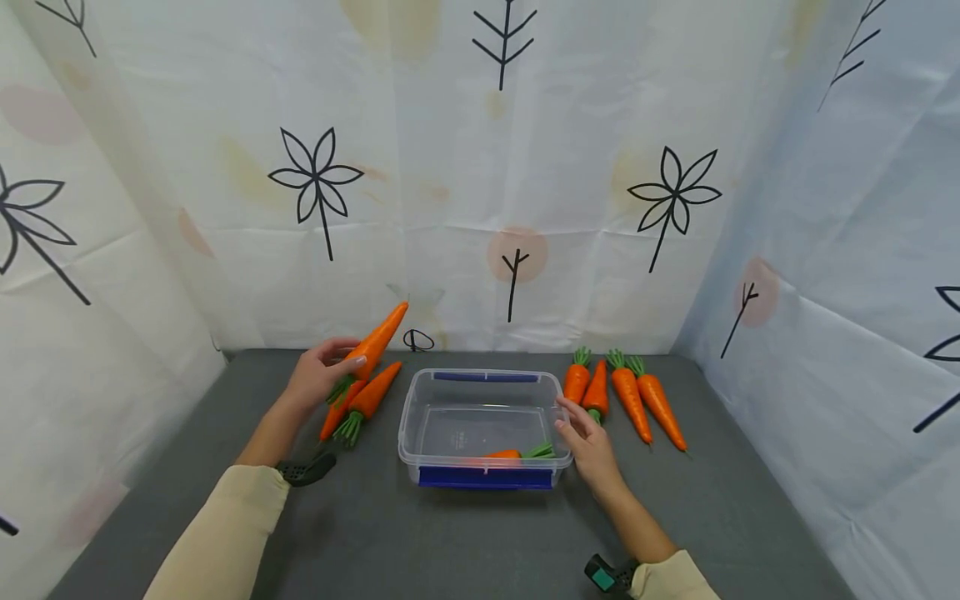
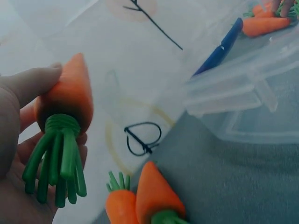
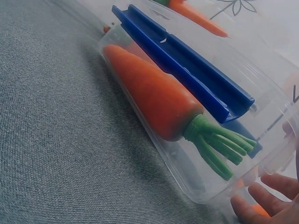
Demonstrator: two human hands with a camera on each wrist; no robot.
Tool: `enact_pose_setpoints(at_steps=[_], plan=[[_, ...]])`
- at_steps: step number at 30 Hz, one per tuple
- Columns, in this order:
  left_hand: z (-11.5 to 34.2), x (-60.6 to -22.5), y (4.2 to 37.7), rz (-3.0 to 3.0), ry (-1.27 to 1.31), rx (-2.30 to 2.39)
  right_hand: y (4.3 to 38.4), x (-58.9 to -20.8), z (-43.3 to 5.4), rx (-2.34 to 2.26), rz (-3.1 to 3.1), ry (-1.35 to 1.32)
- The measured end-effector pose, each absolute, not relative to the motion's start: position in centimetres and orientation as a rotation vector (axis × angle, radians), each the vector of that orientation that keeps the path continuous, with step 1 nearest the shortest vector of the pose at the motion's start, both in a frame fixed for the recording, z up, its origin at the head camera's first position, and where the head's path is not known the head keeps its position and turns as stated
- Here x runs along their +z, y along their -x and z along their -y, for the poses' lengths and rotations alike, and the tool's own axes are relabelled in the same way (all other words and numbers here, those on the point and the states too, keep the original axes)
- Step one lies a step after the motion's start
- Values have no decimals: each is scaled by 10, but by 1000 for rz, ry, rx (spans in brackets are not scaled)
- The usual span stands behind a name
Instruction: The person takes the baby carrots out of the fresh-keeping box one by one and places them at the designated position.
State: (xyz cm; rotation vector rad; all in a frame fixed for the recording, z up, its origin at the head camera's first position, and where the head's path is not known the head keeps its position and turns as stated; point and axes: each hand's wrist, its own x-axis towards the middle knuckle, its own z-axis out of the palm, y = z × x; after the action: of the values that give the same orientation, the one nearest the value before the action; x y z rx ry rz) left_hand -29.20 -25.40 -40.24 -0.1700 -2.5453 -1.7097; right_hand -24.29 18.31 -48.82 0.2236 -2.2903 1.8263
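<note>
My left hand (image 1: pixel 318 377) holds an orange carrot (image 1: pixel 381 337) between thumb and fingers. It is raised over the table's left side, tip pointing up and away, green stalks near the palm. Close under it lie two more carrots (image 1: pixel 377 392). A clear plastic container (image 1: pixel 411 425) with blue side clips stands lidless in the middle. One carrot (image 3: pixel 154 93) lies inside along its near wall, stalks to the right. My right hand (image 1: pixel 596 450) rests its fingertips at the container's right rim and wall, the fingers loosely extended.
Several carrots (image 1: pixel 630 404) lie in a row on the grey tabletop (image 1: pixel 465 542), right of the container. White patterned cloth (image 1: pixel 450 208) hangs behind the table and along both sides.
</note>
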Motion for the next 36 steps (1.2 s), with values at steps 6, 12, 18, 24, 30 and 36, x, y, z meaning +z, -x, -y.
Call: enact_pose_setpoints(at_steps=[6, 12, 18, 24, 30, 36], plan=[[271, -419, 291, 2462, 20, -1747, 244, -489, -184, 1826, 2290, -208], [287, -437, 286, 2432, -139, -1728, 243, -488, -183, 1827, 2300, -209], [300, -457, 281, 2442, -301, -1670, 244, -489, -183, 1847, 2294, -205], [309, -471, 275, 2462, -394, -1602, 243, -488, -183, 1851, 2291, -205], [315, -480, 272, 2546, -435, -1565, 243, -488, -183, 1863, 2285, -215], [323, -489, 272, 2646, -414, -1484, 243, -488, -182, 1878, 2271, -230]])
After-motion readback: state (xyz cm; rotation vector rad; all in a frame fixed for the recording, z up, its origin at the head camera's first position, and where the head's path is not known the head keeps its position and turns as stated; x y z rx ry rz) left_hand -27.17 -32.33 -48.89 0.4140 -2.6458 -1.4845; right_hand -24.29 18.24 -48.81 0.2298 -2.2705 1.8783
